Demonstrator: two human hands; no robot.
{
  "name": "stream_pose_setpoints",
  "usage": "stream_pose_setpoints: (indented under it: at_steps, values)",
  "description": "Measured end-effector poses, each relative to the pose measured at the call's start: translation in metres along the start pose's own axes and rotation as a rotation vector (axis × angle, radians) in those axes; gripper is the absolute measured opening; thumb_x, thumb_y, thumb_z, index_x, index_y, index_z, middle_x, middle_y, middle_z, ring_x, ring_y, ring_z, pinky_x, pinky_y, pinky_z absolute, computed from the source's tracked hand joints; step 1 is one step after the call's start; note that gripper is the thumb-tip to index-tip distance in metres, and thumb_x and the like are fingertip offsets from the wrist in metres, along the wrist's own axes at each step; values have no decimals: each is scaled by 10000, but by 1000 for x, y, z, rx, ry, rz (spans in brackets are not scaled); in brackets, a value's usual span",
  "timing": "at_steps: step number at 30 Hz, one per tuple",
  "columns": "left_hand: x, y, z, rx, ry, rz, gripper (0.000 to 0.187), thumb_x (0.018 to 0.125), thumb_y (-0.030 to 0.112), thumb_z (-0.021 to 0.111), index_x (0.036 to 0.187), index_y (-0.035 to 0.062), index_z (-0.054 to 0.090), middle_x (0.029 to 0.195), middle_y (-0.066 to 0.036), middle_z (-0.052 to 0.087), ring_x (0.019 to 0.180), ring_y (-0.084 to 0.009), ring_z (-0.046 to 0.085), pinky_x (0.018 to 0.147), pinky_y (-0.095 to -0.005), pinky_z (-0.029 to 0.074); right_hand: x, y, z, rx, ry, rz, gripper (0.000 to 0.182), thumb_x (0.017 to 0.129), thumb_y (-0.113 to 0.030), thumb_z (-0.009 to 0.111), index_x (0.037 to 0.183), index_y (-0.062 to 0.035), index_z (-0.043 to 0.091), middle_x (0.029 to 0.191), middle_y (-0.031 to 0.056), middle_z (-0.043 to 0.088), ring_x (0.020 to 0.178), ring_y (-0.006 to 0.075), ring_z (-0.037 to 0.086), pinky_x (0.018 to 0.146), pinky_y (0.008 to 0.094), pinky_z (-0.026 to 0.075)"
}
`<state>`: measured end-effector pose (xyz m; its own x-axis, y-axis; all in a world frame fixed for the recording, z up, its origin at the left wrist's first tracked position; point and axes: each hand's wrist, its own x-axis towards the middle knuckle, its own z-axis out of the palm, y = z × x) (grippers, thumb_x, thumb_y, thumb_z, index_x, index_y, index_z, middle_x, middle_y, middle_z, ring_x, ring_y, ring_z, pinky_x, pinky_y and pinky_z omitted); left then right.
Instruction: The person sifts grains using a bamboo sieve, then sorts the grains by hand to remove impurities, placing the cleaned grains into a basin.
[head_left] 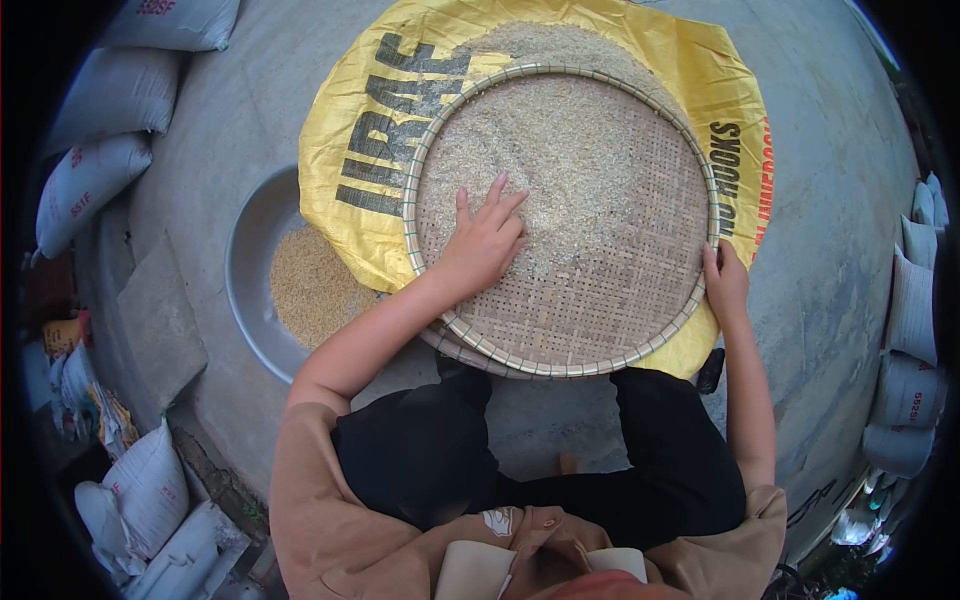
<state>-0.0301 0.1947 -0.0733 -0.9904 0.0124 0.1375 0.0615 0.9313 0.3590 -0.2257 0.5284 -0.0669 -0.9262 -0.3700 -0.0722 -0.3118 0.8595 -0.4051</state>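
Observation:
A round woven bamboo winnowing tray (640,310) lies before me, tilted slightly over my knees. Pale grain (590,170) covers its upper and left part, while bare weave shows at the lower right. My left hand (487,240) rests on the grain at the left, fingers spread, holding nothing I can see. At the right rim, my right hand (728,280) grips the tray's edge, thumb on top and the other fingers partly hidden. Beneath the tray spreads a yellow printed sack (340,110), with more pale grain (560,42) heaped on it beyond the far rim.
A metal basin (240,255) with brownish grain (312,285) stands to the left, partly under the yellow sack. Full white sacks (95,185) line the left side, and more sacks (908,390) are stacked at the right. The floor is grey concrete (820,200).

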Motion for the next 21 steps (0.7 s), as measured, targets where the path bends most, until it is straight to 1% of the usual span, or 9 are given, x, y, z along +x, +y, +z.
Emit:
stream_pose_setpoints:
  at_steps: [3,5,8,10,12,16,17,19,21]
  values:
    - [-2,1,-22,-169,114,-71,90,827,106,604,834,50,534,1265,-127,495,1289,-358,365,1008,-603,273,0,0,0,9,-9,-5,326,891,-361,535,949,-47,601,670,114,589,600,267,579,573,374,445]
    - [-8,-6,-40,-626,50,-245,109,813,87,612,859,25,535,1035,-136,608,1060,-272,578,891,-410,453,0,0,0,-3,2,-3,324,892,-358,534,949,-46,601,670,111,591,602,265,581,574,372,446]
    - [-28,-20,-50,-872,32,-464,115,799,50,626,857,10,535,797,-95,643,781,-196,650,721,-292,504,0,-1,-1,8,-14,-3,321,892,-355,536,951,-47,602,670,110,592,600,265,581,574,371,447]
    - [-40,-27,-73,-808,4,-524,145,787,24,639,895,16,543,748,-90,640,716,-159,649,675,-269,505,-1,-4,-3,6,-13,0,322,891,-355,538,952,-46,602,670,110,592,598,263,580,573,370,447]
    - [-49,-29,-114,-476,56,-625,255,769,55,674,1001,42,569,771,-87,647,695,-186,646,667,-282,506,0,-4,-3,6,-12,-2,322,891,-355,540,954,-45,602,669,110,592,596,262,580,572,369,446]
    - [-80,-39,-183,403,-235,-1081,513,716,221,746,1174,88,557,966,-71,654,927,-281,606,937,-498,391,-1,-1,-1,13,1,-6,323,891,-357,540,960,-48,603,670,109,592,594,258,579,572,367,446]
    - [-83,-37,-184,411,-234,-1080,513,716,221,746,1174,88,557,966,-71,654,927,-281,606,937,-498,391,-1,-2,-2,12,-3,-3,324,891,-359,540,963,-50,604,671,109,592,596,258,579,573,367,447]
    - [-88,-37,-180,507,-188,-1060,492,728,283,734,1156,100,574,1174,-94,578,1154,-295,489,1024,-612,236,-1,-5,-2,12,-8,0,325,892,-361,537,963,-52,603,672,110,591,599,260,580,573,368,447]
    - [-81,-35,-160,468,-166,-942,490,730,292,734,1155,109,575,1242,-99,527,1225,-299,420,1019,-623,231,-1,-4,-4,3,-11,2,325,893,-363,534,963,-53,603,672,111,591,601,262,580,573,370,446]
